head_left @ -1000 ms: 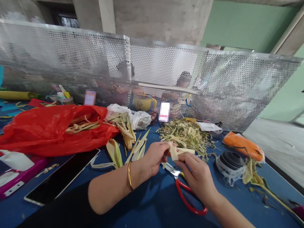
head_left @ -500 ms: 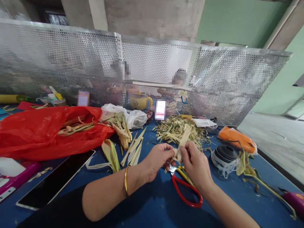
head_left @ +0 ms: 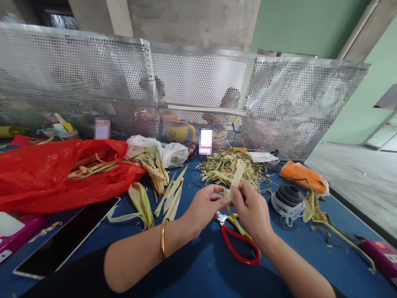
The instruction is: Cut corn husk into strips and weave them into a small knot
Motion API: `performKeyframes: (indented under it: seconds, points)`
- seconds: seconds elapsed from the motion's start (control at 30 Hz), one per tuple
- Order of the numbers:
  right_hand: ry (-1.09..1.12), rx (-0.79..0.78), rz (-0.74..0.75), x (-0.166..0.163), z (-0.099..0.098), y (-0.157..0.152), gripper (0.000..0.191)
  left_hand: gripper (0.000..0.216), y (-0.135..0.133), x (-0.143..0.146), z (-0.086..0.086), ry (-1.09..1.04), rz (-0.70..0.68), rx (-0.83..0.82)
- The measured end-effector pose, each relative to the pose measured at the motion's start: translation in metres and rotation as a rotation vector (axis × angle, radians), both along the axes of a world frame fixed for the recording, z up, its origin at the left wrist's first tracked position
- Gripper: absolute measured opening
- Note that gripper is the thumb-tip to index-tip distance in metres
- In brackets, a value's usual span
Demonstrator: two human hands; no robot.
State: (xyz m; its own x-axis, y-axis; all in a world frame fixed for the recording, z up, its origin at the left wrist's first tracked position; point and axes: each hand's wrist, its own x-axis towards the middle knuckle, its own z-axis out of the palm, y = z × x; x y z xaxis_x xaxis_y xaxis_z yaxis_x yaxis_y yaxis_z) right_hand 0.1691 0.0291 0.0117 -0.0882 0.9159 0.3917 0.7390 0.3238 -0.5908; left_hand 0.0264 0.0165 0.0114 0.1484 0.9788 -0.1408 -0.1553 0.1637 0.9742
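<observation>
Between my two hands is a pale strip of corn husk (head_left: 237, 174), its upper end standing up and a narrow tail hanging below. My left hand (head_left: 207, 205) pinches the husk's lower part between thumb and fingers. My right hand (head_left: 252, 207) grips the same strip a little higher, thumb on the near side. Red- and yellow-handled scissors (head_left: 240, 245) lie on the table under my hands, partly covered by the hanging tail. Beyond my hands is a heap of shredded husk (head_left: 229, 165). Several loose husk strips (head_left: 173, 194) lie left of my left hand.
A red plastic bag (head_left: 58, 174) with dried husks, a dark flat tablet-like device (head_left: 68, 238) and a green husk (head_left: 142, 203) are on the left. A black spool of white thread (head_left: 288, 198) and an orange packet (head_left: 305, 177) stand right. A perforated metal screen (head_left: 198, 74) runs behind, people beyond it.
The husk's tail now hangs down over the scissors, where before the lower end was looped at my fingertips. My fingers have shifted on the strip. The whole view has moved slightly.
</observation>
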Motion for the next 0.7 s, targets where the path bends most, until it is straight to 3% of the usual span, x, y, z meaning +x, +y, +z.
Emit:
performKeyframes:
  seconds: [0.47, 0.6, 0.7]
  points:
    - [0.154, -0.09, 0.004, 0.001, -0.005, 0.007, 0.026, 0.022, 0.002, -0.001, -0.005, 0.013, 0.069, 0.015]
    - [0.357, -0.259, 0.219, 0.006, 0.009, 0.005, 0.022, 0.018, 0.009, -0.007, -0.003, -0.073, 0.17, -0.108]
    - [0.37, -0.311, 0.439, 0.013, 0.021, 0.005, 0.024, 0.018, 0.013, -0.011, -0.003, -0.136, 0.179, -0.15]
